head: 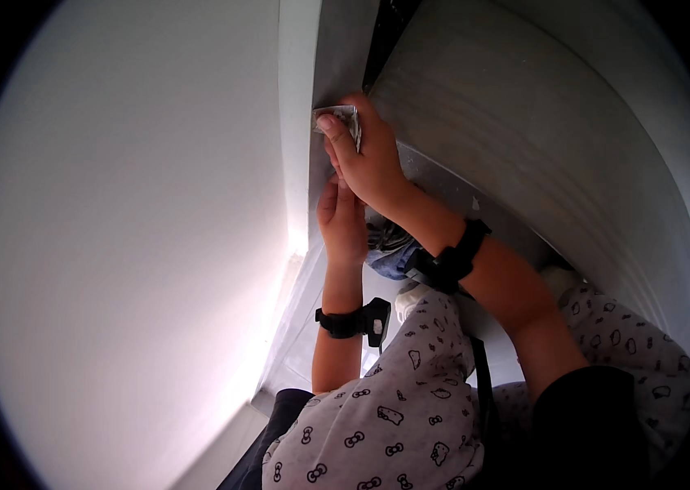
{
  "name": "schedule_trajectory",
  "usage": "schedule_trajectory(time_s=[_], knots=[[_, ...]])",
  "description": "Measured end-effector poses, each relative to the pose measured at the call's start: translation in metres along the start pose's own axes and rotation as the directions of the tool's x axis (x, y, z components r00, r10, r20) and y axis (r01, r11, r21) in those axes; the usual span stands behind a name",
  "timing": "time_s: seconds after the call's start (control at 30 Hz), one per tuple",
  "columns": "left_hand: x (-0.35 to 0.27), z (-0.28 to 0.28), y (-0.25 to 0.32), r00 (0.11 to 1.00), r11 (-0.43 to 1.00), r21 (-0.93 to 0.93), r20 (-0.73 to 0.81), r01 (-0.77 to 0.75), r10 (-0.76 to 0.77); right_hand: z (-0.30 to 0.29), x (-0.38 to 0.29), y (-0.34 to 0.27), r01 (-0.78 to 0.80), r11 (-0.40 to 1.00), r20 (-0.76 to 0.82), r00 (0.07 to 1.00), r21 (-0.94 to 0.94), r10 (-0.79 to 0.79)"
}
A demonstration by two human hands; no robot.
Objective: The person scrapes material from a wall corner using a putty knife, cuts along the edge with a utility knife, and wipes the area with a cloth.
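My right hand [366, 150] grips a small flat metal piece [337, 112], its thumb pressed on the near face; whether this is a plate or a scraper blade, I cannot tell. The piece is at the grey edge strip [345, 49] beside a white panel. Just below, my left hand [343, 214] has its fingers bent up against the underside of the right hand; what it may hold is hidden. Both wrists wear a black strap with a small device.
The large white panel [155, 184] fills the left side. A big grey curved panel [534, 122] stands to the right. Between my arms lie a blue cloth [389, 264] and dark cords [389, 236]. My patterned trousers and a light shoe [407, 299] are below.
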State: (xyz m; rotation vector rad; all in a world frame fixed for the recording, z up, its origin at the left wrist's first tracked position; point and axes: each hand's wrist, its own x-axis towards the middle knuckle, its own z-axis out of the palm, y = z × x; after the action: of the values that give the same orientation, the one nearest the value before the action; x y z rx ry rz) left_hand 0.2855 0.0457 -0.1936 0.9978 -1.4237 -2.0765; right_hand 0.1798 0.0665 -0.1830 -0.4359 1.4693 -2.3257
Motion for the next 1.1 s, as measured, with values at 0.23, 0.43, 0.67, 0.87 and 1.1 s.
schedule_trajectory(time_s=[0.23,0.43,0.67,0.87,1.1], knots=[[0.009,-0.007,-0.003,0.999,0.999,0.011,0.038,0.034,-0.034,-0.003,0.001,-0.006,-0.063,0.998,0.046,0.997,0.028,0.062],[0.002,-0.005,-0.002,0.997,0.995,-0.095,0.075,-0.015,0.022,0.001,0.000,-0.020,-0.073,0.997,0.076,0.994,0.000,0.072],[0.000,-0.003,-0.006,0.998,0.987,-0.159,0.048,-0.025,0.033,0.000,0.000,-0.025,-0.089,0.996,0.118,0.989,-0.005,0.089],[0.000,0.008,0.000,0.995,0.973,-0.225,0.082,-0.043,0.063,0.004,0.003,-0.027,0.143,0.982,0.229,0.967,-0.122,-0.113],[0.010,0.008,0.007,0.986,0.973,0.202,0.138,-0.115,0.088,-0.015,0.004,-0.021,0.048,0.998,0.169,0.984,0.039,-0.054]])
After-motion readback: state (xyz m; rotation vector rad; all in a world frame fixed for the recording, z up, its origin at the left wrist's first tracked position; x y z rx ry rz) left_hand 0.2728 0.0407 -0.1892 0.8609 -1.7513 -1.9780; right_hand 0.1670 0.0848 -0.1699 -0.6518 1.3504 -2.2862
